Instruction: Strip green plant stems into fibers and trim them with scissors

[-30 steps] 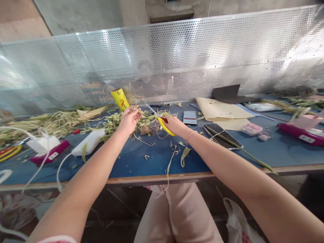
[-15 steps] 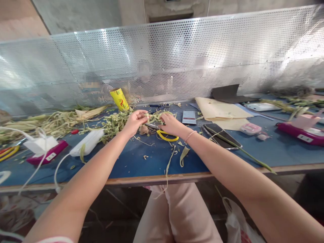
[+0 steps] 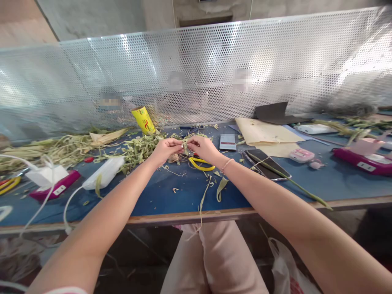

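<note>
Over the middle of the table, my left hand [image 3: 166, 151] pinches a small pale green plant piece [image 3: 185, 148] between thumb and fingertips. From the other side, the curled fingers of my right hand [image 3: 202, 148] close on the same piece, almost meeting the left fingertips. Its exact kind is too small to tell. Beneath and between the hands lies a tool with yellow handles [image 3: 202, 164], its front partly hidden. A heap of greenish plant sprigs [image 3: 137, 148] spreads beside my left hand.
Left are a yellow tube [image 3: 143, 120], a white power strip [image 3: 104, 173] with cable and a magenta socket block [image 3: 56, 185]. Right lie a small card-like screen [image 3: 228, 142], a dark phone [image 3: 269, 164] under a long stem, and tan paper [image 3: 266, 132]. A perforated metal screen [image 3: 214, 73] stands behind.
My hands have come together; the right hand has moved left and its fingers now meet the plant piece at the left fingertips. The table things stay put.
</note>
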{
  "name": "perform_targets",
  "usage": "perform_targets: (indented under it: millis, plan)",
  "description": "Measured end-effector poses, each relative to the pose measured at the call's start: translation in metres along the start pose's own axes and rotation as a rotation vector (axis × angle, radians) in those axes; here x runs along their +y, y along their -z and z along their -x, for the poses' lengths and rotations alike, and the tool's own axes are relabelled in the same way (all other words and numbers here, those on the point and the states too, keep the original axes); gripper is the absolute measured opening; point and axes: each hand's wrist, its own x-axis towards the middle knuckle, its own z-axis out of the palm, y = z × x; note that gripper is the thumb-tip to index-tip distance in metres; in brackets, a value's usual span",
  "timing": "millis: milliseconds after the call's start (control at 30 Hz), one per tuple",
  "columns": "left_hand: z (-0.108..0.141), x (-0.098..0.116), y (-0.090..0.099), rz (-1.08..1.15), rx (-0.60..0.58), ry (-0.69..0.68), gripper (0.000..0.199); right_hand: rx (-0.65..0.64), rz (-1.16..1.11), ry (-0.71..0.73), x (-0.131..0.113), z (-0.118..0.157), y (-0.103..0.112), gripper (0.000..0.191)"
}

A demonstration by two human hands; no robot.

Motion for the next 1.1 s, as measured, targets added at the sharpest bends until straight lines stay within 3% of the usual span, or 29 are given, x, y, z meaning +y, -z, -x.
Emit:
perform_targets:
  millis: [133,300,400,533,633,767,867,967,1100]
  plan:
    - [0.0,0.001,0.004,-0.053,-0.021,0.006,0.03,-0.068,-0.208,-0.096,0.002,-0.002,-0.002,0.007]
    - [0.002,0.004,0.013,-0.045,-0.18,0.114,0.026,-0.243,-0.489,-0.238,0.004,-0.003,-0.002,0.007]
    - [0.004,0.007,0.015,-0.037,-0.228,0.172,0.026,-0.28,-0.509,-0.284,0.001,-0.001,0.0,0.007]
    - [0.002,0.006,0.018,0.008,-0.18,0.188,0.024,-0.245,-0.47,-0.302,-0.001,0.0,0.001,0.008]
    - [-0.007,0.001,0.024,0.066,-0.031,0.115,0.018,-0.212,-0.421,-0.293,0.0,0.0,0.002,0.01]
    - [-0.021,-0.007,0.042,0.159,0.471,-0.083,0.005,-0.209,-0.353,-0.288,0.001,0.0,0.005,0.012]
    - [-0.027,-0.014,0.061,-0.094,0.781,-0.084,0.009,-0.223,-0.319,-0.308,0.0,0.001,0.005,0.015]
    - [-0.028,-0.021,0.077,-0.435,0.878,-0.054,0.013,-0.251,-0.274,-0.331,-0.001,0.002,0.003,0.017]
    - [-0.025,-0.025,0.089,-0.646,0.882,0.011,0.021,-0.273,-0.223,-0.291,0.002,0.003,0.002,0.018]
